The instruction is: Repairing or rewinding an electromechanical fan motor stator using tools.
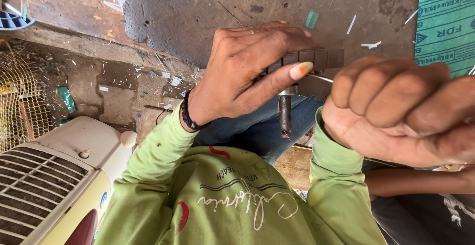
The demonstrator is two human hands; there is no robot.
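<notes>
The right hand (396,109) is a closed fist around a thin metal rod (319,78). The left hand (247,74) pinches a dark ridged strip (316,58), just beyond the thumb. Farther off, a green printed sheet (445,20) lies at the floor's right edge.

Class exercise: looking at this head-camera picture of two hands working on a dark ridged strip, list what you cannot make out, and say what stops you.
- Head view: most of the dark ridged strip lies behind the left hand.
- The thin metal rod vanishes into the right hand; its grip and far end are hidden.
- The dark hanging piece: its top is covered by the thumb.
- The white fan housing is cut off by the left and bottom edges.
</notes>
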